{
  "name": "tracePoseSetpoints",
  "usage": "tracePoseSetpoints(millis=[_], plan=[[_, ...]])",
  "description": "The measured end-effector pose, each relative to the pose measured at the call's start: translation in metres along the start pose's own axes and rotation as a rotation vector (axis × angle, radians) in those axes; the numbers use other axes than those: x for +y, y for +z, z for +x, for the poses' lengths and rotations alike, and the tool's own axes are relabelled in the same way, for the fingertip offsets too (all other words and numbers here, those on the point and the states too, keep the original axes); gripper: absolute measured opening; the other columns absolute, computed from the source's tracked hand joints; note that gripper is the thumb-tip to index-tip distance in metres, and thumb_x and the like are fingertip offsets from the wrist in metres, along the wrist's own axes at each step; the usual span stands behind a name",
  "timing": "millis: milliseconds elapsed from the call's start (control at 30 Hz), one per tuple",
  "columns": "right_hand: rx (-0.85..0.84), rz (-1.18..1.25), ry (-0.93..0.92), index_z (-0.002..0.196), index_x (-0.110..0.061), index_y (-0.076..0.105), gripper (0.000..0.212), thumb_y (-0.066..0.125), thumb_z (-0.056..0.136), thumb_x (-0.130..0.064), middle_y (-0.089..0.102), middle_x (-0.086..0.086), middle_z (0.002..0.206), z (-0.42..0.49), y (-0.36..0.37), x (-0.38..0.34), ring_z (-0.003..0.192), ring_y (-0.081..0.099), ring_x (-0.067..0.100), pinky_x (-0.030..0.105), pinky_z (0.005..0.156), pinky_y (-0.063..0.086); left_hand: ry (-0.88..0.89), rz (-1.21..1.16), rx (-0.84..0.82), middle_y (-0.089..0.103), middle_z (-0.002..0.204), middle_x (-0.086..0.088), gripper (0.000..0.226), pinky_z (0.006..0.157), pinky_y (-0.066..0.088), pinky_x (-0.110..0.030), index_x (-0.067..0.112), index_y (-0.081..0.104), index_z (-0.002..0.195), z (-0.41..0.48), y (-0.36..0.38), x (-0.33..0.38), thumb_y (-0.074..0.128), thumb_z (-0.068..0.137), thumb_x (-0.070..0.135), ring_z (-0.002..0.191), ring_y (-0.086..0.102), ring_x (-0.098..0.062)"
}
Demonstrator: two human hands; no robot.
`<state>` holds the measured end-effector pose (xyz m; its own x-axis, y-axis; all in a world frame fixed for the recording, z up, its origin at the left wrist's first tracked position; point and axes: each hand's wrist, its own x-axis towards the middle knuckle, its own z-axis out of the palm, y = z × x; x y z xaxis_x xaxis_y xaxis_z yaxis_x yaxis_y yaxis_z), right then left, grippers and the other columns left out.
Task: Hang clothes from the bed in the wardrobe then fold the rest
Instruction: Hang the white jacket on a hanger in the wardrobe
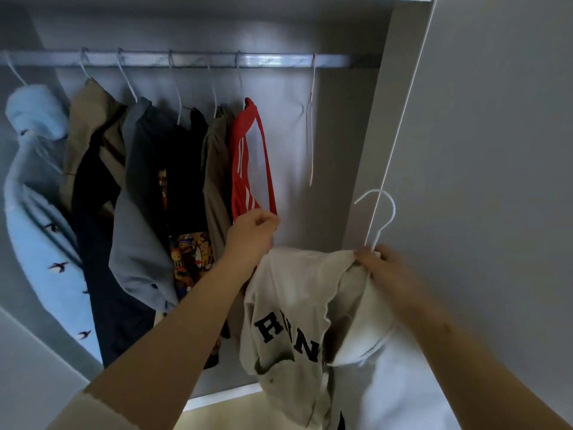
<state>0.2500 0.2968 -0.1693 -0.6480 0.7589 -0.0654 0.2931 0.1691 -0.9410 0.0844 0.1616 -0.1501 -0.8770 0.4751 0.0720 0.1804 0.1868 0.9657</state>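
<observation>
1. Presently, in the head view, a cream sweatshirt (294, 305) with black letters is being held up before the open wardrobe, at about 5 o'clock in the frame. It is being carried on a white hanger (379, 212) whose hook is sticking up out of the collar.
2. The collar fabric is being pinched around the hanger's stem by the right hand (387, 271), its fingers curled tight, at 4 o'clock.
3. The left hand (252, 234) is being held at the sweatshirt's other shoulder, near the centre, with its fingers curled. Whether the sweatshirt or the hem of the red garment (251, 156) behind it is being gripped cannot be told.
4. The rail (186, 60) is being seen well above both hands, towards 11 o'clock from the hook, with its long axis running from 9 to 3 o'clock. It is being occupied by hung clothes from the 9 o'clock end to the middle, and an empty hanger (311, 119) is dangling apart at 1 o'clock.
5. The bare stretch between the red garment and the empty hanger is being judged the likely target.
   - The hook is nearer the right hand.
   - Its open side is facing 9 o'clock, along the rail's axis.
   - A lift towards 11 o'clock and a quarter turn across the rail are therefore being called for.
</observation>
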Motion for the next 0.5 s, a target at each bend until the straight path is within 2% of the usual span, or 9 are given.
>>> tracePoseSetpoints(millis=[133,267,333,400,500], plan=[[-0.028,0.037,0.026,0.081,-0.025,0.059,0.015,0.052,0.093,-0.031,0.063,0.002,0.087,0.004,0.002,0.0,0.081,0.058,0.016,0.027,0.066,0.043,0.003,0.069,0.025,0.061,0.076,0.013,0.02,0.061,0.047,-0.021,0.033,0.06,0.074,0.005,0.005,-0.004,0.054,0.091,0.023,0.062,0.056,-0.005],[-0.081,0.243,0.174,0.086,-0.022,0.057,0.013,0.054,0.092,-0.033,0.062,0.006,0.095,0.008,0.012,-0.011,0.088,0.058,0.022,0.033,0.076,0.046,0.255,0.365,-0.048,0.057,0.075,0.021,0.023,0.063,0.043,-0.014,0.036,0.055,0.074,0.001,0.009,-0.005,0.052,0.091,0.022,0.07,0.055,0.003],[-0.125,0.312,0.228,0.093,-0.019,0.056,0.013,0.056,0.09,-0.032,0.061,0.009,0.1,0.013,0.018,-0.019,0.092,0.058,0.025,0.033,0.072,0.047,0.365,0.46,-0.072,0.054,0.073,0.021,0.018,0.059,0.038,-0.012,0.033,0.056,0.077,0.005,0.01,-0.004,0.051,0.091,0.022,0.069,0.053,0.004],[-0.158,0.307,0.223,0.096,-0.018,0.055,0.015,0.056,0.089,-0.031,0.061,0.011,0.105,0.022,0.027,-0.027,0.096,0.058,0.027,0.034,0.072,0.048,0.41,0.506,-0.052,0.052,0.072,0.022,0.016,0.057,0.037,-0.013,0.031,0.057,0.08,0.016,0.007,-0.001,0.05,0.091,0.022,0.067,0.051,0.005],[-0.193,0.32,0.217,0.102,-0.016,0.056,0.019,0.056,0.089,-0.03,0.06,0.012,0.109,0.038,0.042,-0.04,0.1,0.057,0.029,0.039,0.084,0.049,0.425,0.576,-0.02,0.054,0.078,0.017,0.016,0.063,0.046,-0.019,0.024,0.062,0.085,0.043,-0.001,0.001,0.049,0.093,0.022,0.068,0.052,0.0]])
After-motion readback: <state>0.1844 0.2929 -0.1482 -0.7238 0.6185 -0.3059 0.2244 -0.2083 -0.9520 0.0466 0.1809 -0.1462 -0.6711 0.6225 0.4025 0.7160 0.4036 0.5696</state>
